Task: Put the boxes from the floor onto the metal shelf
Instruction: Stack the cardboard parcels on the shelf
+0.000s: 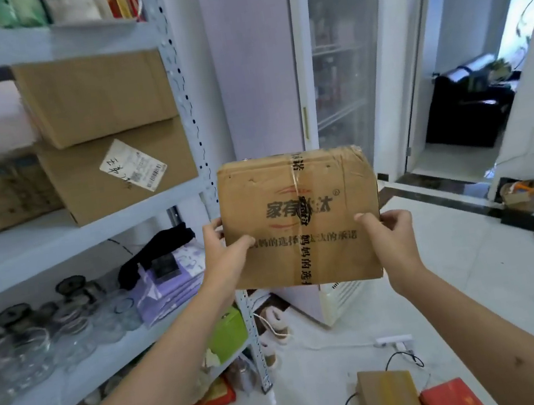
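The brown printed cardboard box held up beside the pale grey perforated metal shelf is matt and creased, with a glossy strip of clear printed tape down its middle. On the shelf, two plain brown cardboard boxes look matt and a little dented; the lower one bears a white paper label. Below them, the clear glass jars shine. Beside the shelf, the white tiled floor is smooth and glossy, and the small tan cardboard box on it is matt.
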